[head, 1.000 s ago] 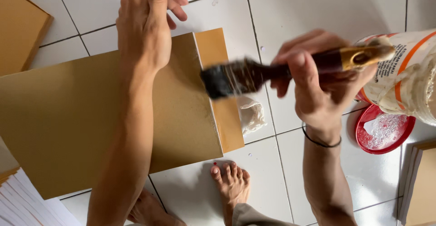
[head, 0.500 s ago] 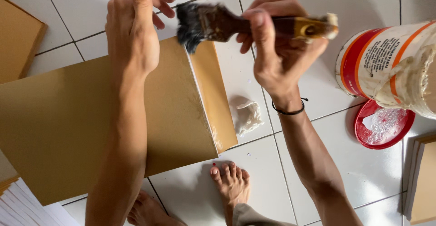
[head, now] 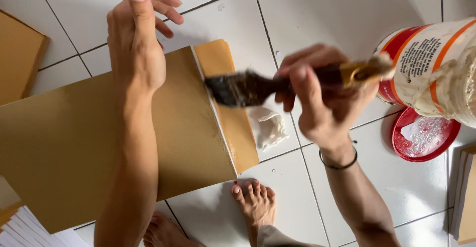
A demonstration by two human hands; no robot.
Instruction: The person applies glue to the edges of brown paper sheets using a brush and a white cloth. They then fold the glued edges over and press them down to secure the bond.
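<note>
- Paintbrush [head: 258, 87]: one, dark bristles, brown handle with a brass-coloured ferrule; held level above the floor tiles, bristle tips over the flap of the brown envelope [head: 188, 143].
- Right hand [head: 322, 95]: fingers and thumb closed around the paintbrush handle; a thin dark band sits on the wrist.
- Left hand [head: 136, 43]: lies flat, fingers stretched, pressing on the upper edge of the brown envelope, well left of the bristles.
- Brown envelope: one large sheet lying flat on the tiles; its narrow flap [head: 228, 103], lighter and glossy, is turned out along the right edge.
- Tub [head: 431, 68]: one, cylindrical, white with red and orange bands and a printed label, smeared with whitish paste; far right, just beside the brush handle's end.
- Red lid [head: 424, 135]: one, round, lying below the tub, pale residue inside.
- White lump [head: 270, 128]: one, on the tile right of the flap; possibly a crumpled cloth, hard to tell.
- Bare feet [head: 253, 205]: two, bottom centre.
- White sheets [head: 25, 229]: a stack, bottom-left corner.
</note>
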